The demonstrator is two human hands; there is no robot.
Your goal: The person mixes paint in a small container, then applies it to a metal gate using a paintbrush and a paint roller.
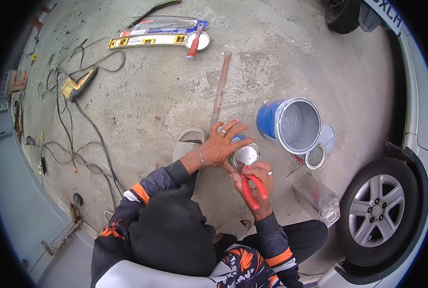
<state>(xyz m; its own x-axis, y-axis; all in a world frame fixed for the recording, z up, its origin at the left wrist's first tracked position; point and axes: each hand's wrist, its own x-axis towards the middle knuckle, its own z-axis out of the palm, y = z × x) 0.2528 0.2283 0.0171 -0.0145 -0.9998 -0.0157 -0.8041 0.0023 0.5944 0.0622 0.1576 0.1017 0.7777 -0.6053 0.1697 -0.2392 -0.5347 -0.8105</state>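
A small paint can [246, 154] with a shiny lid stands on the concrete floor in front of me. My left hand [218, 148] is curved around its left side, thumb low near the rim and fingers spread along the far side. Red-handled pliers [250, 192] are gripped in my right hand [260, 178]. Their jaws meet the near edge of the can's rim, partly hidden by my fingers. Just right of the can is a larger blue bucket [266, 120], its inside coated with grey paint.
Round lids [315, 156] lie beside the bucket, near a clear square container [317, 199]. A car wheel [377, 209] stands at right. A metal bar [220, 89] lies ahead; beyond are a yellow level [146, 41] and a paintbrush [194, 43]. A power tool [77, 85] and cables [96, 132] lie left.
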